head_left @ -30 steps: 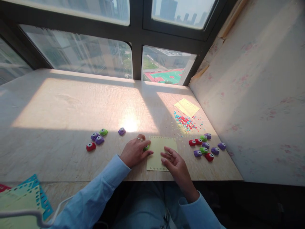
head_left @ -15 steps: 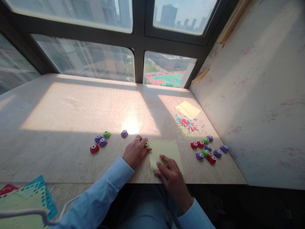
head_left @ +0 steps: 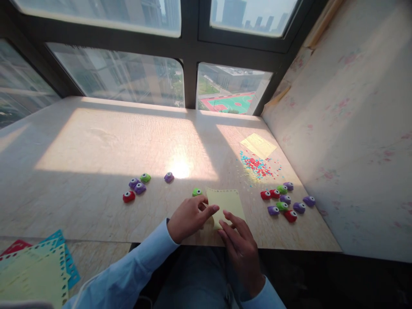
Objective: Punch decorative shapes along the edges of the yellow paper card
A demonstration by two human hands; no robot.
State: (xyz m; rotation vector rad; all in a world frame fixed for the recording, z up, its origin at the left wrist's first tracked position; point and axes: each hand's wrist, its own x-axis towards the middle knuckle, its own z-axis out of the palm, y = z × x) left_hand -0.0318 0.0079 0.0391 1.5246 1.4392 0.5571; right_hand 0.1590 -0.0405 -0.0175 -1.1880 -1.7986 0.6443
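A pale yellow sheet of paper (head_left: 227, 201), with a row of small punched holes along its far edge, lies in front of me at the counter's edge. My left hand (head_left: 192, 216) has its thumb over the sheet's left edge, fingers bent beside it; that side is slightly raised. My right hand (head_left: 240, 240) pinches the sheet's near edge between thumb and fingers. Just beyond my left fingers stands a small green craft punch (head_left: 197, 192) with a single eye, touched by neither hand.
Several red, purple and green punches (head_left: 285, 201) cluster at right, a smaller group (head_left: 137, 186) at left, one purple punch (head_left: 169, 177) between. Confetti (head_left: 257, 166) lies near a yellow sheet (head_left: 258, 146). Punched sheets (head_left: 35, 270) are stacked lower left. A wall (head_left: 354, 150) bounds the right.
My left hand has let go of the green punch and moved nearer to me, onto the sheet's left edge. That edge has risen a little. My right hand stays at the near edge.
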